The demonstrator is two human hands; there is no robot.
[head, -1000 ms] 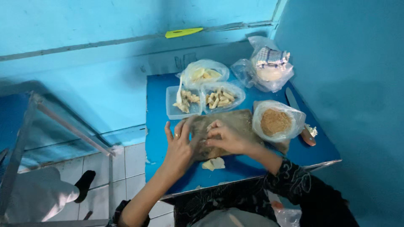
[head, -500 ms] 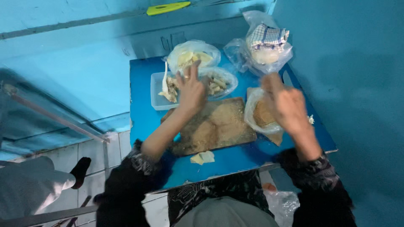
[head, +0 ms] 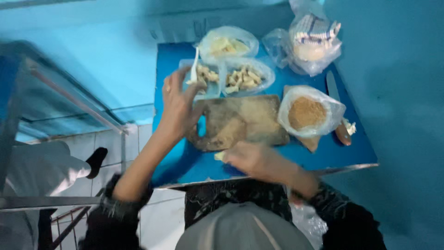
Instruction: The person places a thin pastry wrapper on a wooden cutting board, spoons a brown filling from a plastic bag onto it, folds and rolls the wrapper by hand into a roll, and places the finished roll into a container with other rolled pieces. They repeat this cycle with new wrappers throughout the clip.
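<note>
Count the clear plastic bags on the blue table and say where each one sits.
3 that I can tell. One bag of pale pieces at the back, one striped-content bag at the back right, one bag of brown crumbs right of the wooden board. Others may be hidden.

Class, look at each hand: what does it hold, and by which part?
Left hand pinches a white spoon by its handle. Right hand touches a pale piece; grip unclear.

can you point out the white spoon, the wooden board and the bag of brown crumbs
white spoon (head: 194,65), head view, on the middle of its handle
wooden board (head: 240,121), head view, on the bare middle of its top face
bag of brown crumbs (head: 306,112), head view, on the crumbs seen through the plastic
</note>
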